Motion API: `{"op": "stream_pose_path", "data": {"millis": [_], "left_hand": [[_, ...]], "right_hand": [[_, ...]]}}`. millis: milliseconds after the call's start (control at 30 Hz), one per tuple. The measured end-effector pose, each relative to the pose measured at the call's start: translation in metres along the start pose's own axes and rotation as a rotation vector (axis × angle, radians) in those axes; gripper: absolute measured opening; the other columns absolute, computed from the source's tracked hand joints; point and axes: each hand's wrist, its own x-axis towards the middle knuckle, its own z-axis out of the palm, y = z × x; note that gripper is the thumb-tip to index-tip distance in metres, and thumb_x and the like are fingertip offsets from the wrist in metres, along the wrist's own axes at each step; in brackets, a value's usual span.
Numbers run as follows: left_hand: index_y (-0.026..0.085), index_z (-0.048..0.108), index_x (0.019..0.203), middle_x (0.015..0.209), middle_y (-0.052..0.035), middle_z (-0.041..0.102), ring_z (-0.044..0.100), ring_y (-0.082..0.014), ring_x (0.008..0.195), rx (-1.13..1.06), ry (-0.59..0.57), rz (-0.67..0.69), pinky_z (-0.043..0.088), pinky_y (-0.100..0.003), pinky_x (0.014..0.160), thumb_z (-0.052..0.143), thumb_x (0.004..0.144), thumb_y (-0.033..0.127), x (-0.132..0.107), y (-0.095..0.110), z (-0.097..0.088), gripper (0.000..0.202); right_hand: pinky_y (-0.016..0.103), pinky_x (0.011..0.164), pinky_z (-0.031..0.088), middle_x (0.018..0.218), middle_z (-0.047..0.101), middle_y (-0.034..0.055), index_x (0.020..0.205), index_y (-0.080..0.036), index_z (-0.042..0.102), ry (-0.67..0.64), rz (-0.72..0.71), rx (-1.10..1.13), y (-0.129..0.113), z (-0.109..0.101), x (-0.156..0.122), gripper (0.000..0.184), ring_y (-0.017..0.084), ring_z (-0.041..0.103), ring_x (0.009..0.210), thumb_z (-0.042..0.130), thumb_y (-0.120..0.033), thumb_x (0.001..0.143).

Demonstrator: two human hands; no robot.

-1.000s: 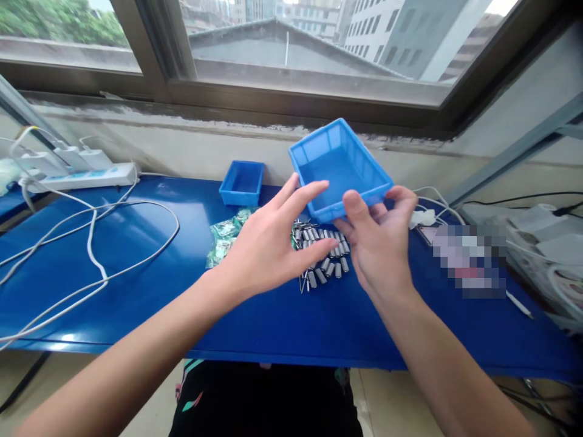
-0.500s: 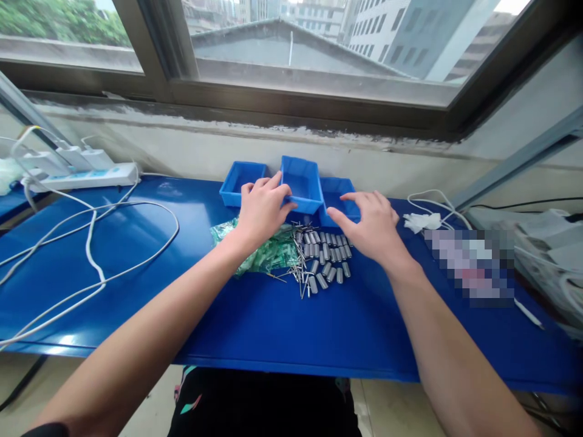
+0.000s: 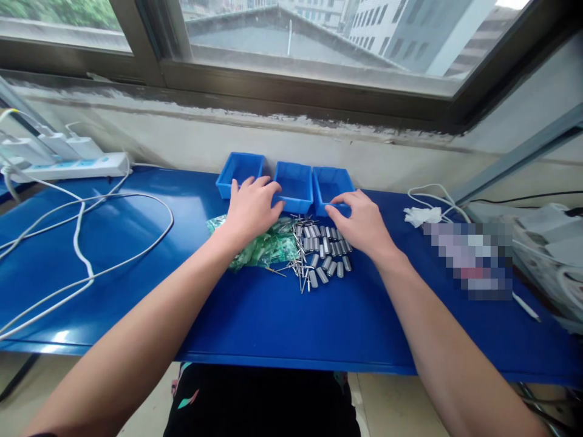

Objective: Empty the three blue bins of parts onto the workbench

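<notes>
Three small blue plastic trays stand side by side at the back of the blue table: a left tray (image 3: 240, 166), a middle tray (image 3: 294, 179) and a right tray (image 3: 334, 182). My left hand (image 3: 250, 206) rests open with its fingers against the front of the left and middle trays. My right hand (image 3: 359, 220) lies open, fingertips touching the front rim of the right tray. Below the hands lie a heap of small silver cylinders with metal pins (image 3: 324, 255) and a pile of small green packets (image 3: 268, 247).
White cables (image 3: 82, 243) loop across the table's left half, leading to a power strip (image 3: 68, 167) with chargers. More white cable and a crumpled white tissue (image 3: 421, 215) lie at the right, beside grey-white equipment (image 3: 546, 249). The wall and window sill run behind the trays.
A second ago both hands held a blue tray up in the air. It now stands on the table in the row of trays, and both hands rest at the trays' front edges.
</notes>
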Motion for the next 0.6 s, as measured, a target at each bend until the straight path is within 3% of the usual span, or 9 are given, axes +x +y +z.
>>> {"op": "stream_pose_path", "data": {"millis": [100,267,367,500,600], "left_hand": [[0.021,0.072,0.125,0.125,-0.0127,0.076,0.067,-0.038,0.124,-0.012,-0.018,0.016,0.036,-0.077,0.121,0.066,0.099,0.037,0.0,-0.002,-0.002,0.031],[0.021,0.071,0.126,0.124,-0.0115,0.076,0.069,-0.0332,0.121,-0.017,-0.01,0.048,0.041,-0.065,0.123,0.066,0.099,0.035,-0.001,-0.002,0.0,0.031],[0.019,0.069,0.131,0.138,-0.0145,0.07,0.064,-0.0336,0.132,-0.023,0.011,0.055,0.04,-0.062,0.125,0.062,0.101,0.031,-0.003,0.0,0.002,0.033],[0.016,0.071,0.133,0.166,-0.0191,0.044,0.06,-0.0358,0.139,-0.014,0.022,0.075,0.049,-0.055,0.119,0.058,0.105,0.026,-0.002,0.0,0.003,0.033],[0.019,0.075,0.129,0.162,-0.0149,0.051,0.066,-0.0346,0.129,0.017,0.002,0.077,0.057,-0.053,0.11,0.051,0.108,0.024,0.002,-0.004,0.003,0.032]], "right_hand": [[0.061,0.122,0.042,0.107,0.078,0.0094,0.094,-0.025,0.071,0.014,-0.041,0.042,0.0,0.006,0.002,0.013,0.032,0.071,0.112,0.065,-0.036,0.095],[0.058,0.13,0.035,0.108,0.078,0.0088,0.096,-0.024,0.071,0.022,-0.089,0.034,0.003,0.013,0.005,0.012,0.029,0.073,0.11,0.065,-0.034,0.096],[0.057,0.131,0.033,0.11,0.077,0.0104,0.1,-0.022,0.072,0.014,-0.099,0.032,0.003,0.014,0.006,0.014,0.029,0.072,0.112,0.065,-0.033,0.097],[0.057,0.131,0.033,0.112,0.077,0.0108,0.104,-0.022,0.073,0.007,-0.096,0.063,0.002,0.016,0.008,0.015,0.029,0.071,0.117,0.064,-0.032,0.097],[0.058,0.129,0.035,0.115,0.077,0.0094,0.105,-0.023,0.074,0.011,-0.098,0.08,0.002,0.017,0.01,0.015,0.03,0.07,0.119,0.065,-0.032,0.097]]}}
